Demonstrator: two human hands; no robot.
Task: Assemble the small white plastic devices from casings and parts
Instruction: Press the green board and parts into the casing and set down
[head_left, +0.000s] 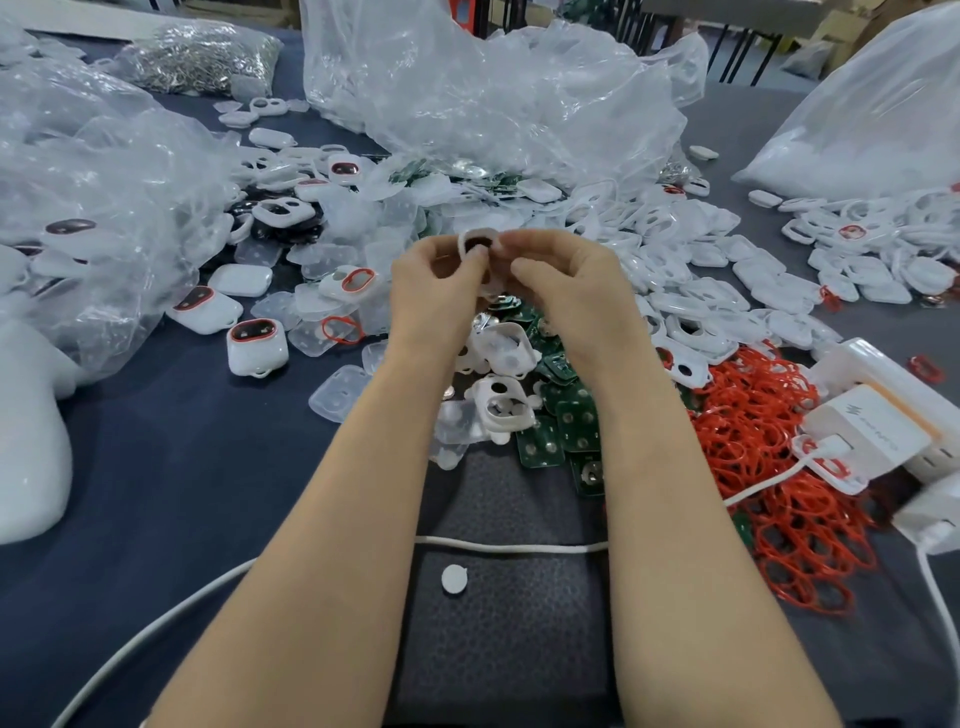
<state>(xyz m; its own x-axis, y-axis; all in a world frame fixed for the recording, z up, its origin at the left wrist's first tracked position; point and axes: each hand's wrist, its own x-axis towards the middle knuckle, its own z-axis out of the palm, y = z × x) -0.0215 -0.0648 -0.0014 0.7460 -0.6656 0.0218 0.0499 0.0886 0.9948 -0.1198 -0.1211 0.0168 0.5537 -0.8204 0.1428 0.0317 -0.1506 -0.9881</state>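
Over the worktop (208, 467), left hand (436, 296) fingers (453, 260) pinch the casing (475, 243) upright; right hand (569, 299) fingers (519, 241) pinch its right rim.

White casings (727, 280) and clear plastic bags (493, 93) crowd a dark blue tabletop (182, 467). Green circuit boards (561, 431) lie just beside a heap of red rings (769, 467) at right.
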